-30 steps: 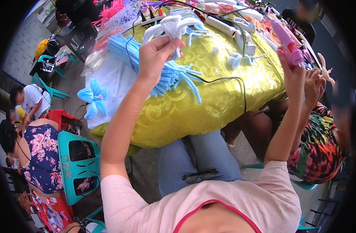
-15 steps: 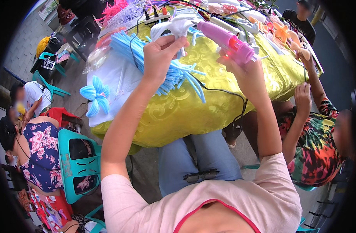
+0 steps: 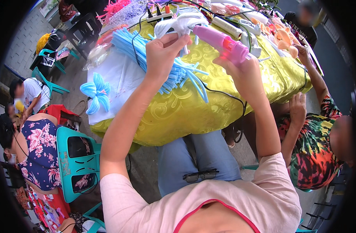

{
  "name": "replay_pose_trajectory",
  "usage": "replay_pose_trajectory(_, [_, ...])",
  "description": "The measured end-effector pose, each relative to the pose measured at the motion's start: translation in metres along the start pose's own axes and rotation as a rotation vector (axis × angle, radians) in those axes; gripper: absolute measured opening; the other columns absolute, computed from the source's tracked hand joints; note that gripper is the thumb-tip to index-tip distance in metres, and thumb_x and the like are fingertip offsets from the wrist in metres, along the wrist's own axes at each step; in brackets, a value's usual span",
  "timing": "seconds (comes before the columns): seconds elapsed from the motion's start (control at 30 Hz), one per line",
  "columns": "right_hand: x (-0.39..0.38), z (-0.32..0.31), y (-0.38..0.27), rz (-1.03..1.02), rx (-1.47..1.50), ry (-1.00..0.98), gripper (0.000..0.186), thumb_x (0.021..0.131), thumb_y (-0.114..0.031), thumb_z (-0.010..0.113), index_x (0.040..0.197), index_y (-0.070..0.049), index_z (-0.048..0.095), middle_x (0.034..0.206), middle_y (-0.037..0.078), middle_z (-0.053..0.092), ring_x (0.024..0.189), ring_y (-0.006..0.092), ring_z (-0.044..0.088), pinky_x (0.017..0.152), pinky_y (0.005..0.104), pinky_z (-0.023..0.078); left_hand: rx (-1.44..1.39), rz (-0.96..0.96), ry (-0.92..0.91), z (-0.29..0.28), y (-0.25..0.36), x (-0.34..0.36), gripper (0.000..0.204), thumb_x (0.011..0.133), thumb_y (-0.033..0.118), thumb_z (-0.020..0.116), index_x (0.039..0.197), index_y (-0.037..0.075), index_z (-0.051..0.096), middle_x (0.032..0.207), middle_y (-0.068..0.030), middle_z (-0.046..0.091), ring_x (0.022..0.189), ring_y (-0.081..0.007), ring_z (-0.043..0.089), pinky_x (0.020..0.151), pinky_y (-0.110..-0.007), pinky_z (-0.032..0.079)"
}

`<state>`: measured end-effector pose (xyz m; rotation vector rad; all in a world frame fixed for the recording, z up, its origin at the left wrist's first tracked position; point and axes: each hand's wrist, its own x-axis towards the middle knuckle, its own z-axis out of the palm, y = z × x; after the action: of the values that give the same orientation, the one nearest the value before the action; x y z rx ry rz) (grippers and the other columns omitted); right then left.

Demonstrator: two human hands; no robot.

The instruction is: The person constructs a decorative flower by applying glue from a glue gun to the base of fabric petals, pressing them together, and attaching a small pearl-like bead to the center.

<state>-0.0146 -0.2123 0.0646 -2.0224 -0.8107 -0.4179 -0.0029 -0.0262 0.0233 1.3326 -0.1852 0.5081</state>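
My left hand (image 3: 162, 56) pinches a white fuzzy piece (image 3: 181, 24), petal-shaped and apparently made of pipe cleaners, above the near part of the table. My right hand (image 3: 244, 75) is wrapped round a pink glue gun (image 3: 218, 39). Its nozzle points left and meets the right side of the white piece; whether it touches cannot be made out. Beneath my left hand lies a thick bundle of light blue pipe cleaners (image 3: 125, 43). A finished-looking blue fuzzy flower (image 3: 96, 93) rests on a white sheet (image 3: 117, 87) to the left.
A shiny yellow-green cloth (image 3: 166, 120) covers the table. A black cord (image 3: 224, 91) crosses it below my right hand. A power strip (image 3: 159, 17) with plugs stands at the back. Orange flowers (image 3: 283, 37) lie far right, near a seated person in a colourful shirt (image 3: 313, 151).
The glue gun has shifted slightly left, its nozzle now lower against the white piece. The red glow on its body no longer shows. My left hand has moved a little to the right.
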Motion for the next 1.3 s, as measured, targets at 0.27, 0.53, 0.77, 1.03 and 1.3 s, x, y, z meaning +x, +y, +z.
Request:
replay_pose_trajectory(0.27, [0.0000,-0.0011,-0.0039,0.001,-0.080,-0.011,0.037,0.068,-0.022,0.069,0.095,0.001,0.057,0.069,0.012,0.056,0.057,0.0181,0.052,0.055,0.0293,0.042,0.001,0.018,0.000,0.0008,0.0006,-0.0012,0.025,0.076,0.013,0.063,0.091,-0.007,0.060,0.074,-0.0069,0.062,0.061,-0.0065,0.055,0.056,-0.019,0.045])
replay_pose_trajectory(0.53, [-0.0005,0.0011,-0.0005,0.009,-0.039,-0.015,0.034,0.070,-0.022,0.068,0.094,0.001,0.058,0.065,0.011,0.055,0.054,0.0161,0.050,0.053,0.0289,0.041,0.043,0.034,0.006,0.0006,-0.0012,-0.0014,0.023,0.076,0.015,0.063,0.089,-0.004,0.061,0.075,-0.0044,0.062,0.057,-0.0047,0.052,0.052,-0.016,0.040])
replay_pose_trajectory(0.77, [0.0011,-0.0004,0.0000,0.116,-0.040,-0.079,0.030,0.073,-0.026,0.066,0.084,0.001,0.060,0.053,0.006,0.049,0.046,0.0132,0.044,0.047,0.0281,0.037,0.011,0.033,-0.001,0.0015,0.0003,-0.0010,0.026,0.076,0.014,0.063,0.092,-0.007,0.059,0.076,-0.0073,0.062,0.061,-0.0068,0.055,0.056,-0.018,0.044])
replay_pose_trajectory(1.03, [0.0036,-0.0005,-0.0012,0.176,-0.039,-0.096,0.031,0.073,-0.029,0.065,0.080,0.001,0.061,0.052,0.006,0.050,0.046,0.0124,0.044,0.046,0.0279,0.037,0.021,0.020,-0.006,0.0009,0.0015,-0.0005,0.026,0.076,0.014,0.063,0.092,-0.007,0.059,0.076,-0.0081,0.063,0.061,-0.0079,0.056,0.057,-0.019,0.044])
replay_pose_trajectory(1.3, [0.0025,0.0022,0.0007,0.148,-0.033,-0.098,0.028,0.072,-0.029,0.065,0.081,-0.002,0.063,0.051,0.005,0.048,0.046,0.0123,0.043,0.045,0.0284,0.036,-0.031,0.008,0.041,-0.0015,-0.0020,0.0026,0.025,0.075,0.012,0.063,0.092,-0.007,0.059,0.075,-0.0078,0.063,0.060,-0.0087,0.057,0.054,-0.018,0.043])
